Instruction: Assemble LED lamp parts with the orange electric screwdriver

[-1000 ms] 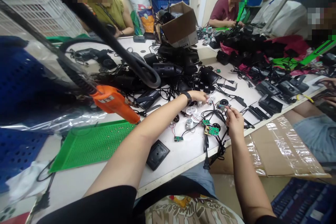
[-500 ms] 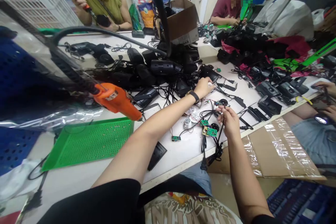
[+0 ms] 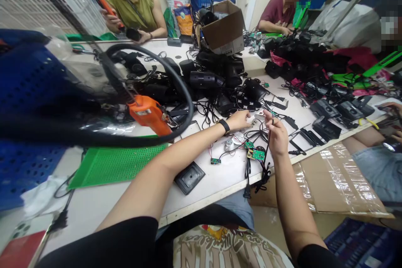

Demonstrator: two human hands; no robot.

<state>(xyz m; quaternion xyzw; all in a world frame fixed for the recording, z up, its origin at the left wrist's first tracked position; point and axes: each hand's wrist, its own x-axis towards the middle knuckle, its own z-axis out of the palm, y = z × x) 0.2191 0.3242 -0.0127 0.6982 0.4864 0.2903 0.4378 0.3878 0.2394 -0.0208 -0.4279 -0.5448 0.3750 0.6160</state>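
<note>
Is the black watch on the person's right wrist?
No, that part is wrong. The head view shows the black watch on the wrist of the left hand, and the right hand has no watch.

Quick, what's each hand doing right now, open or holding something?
Left hand: closed, fingertips pinching a small white part.
Right hand: closed, apparently gripping a thin black cable.
</note>
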